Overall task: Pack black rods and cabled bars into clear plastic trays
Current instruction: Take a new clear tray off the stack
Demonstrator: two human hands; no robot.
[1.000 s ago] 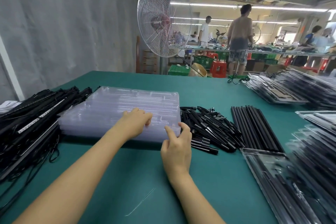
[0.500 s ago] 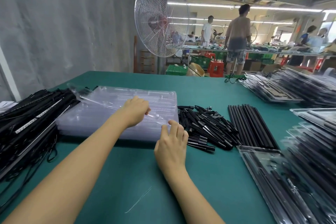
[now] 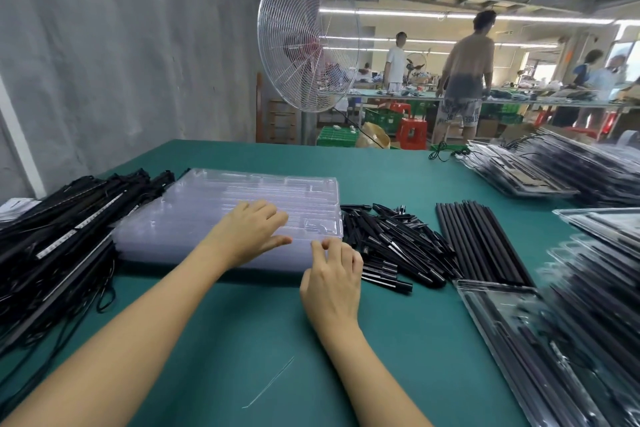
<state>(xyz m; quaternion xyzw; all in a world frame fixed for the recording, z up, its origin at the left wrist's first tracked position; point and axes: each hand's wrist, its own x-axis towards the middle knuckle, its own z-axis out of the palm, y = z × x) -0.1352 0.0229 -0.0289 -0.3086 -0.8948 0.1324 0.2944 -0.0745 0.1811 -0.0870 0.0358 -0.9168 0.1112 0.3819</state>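
Observation:
A stack of clear plastic trays (image 3: 214, 204) lies in the middle of the green table. My left hand (image 3: 249, 232) sits on the top tray near its front edge, fingers bent on top and thumb along the rim. My right hand (image 3: 332, 274) is at the stack's front right corner, its thumb and curled fingertips pinching the tray rim. Cabled bars (image 3: 52, 239) are heaped left of the stack. To the right lie a pile of short black pieces (image 3: 388, 246) and a row of long black rods (image 3: 481, 239).
Filled trays (image 3: 561, 340) are stacked at the right edge, with more filled trays (image 3: 540, 173) at the far right. A large fan (image 3: 304, 38) stands behind the table. People work at benches in the background. Bare green table (image 3: 263, 340) lies in front of me.
Half a second ago the top tray's far left corner was lifted; now it lies flat on the stack. My right hand's fingers have closed at the front corner.

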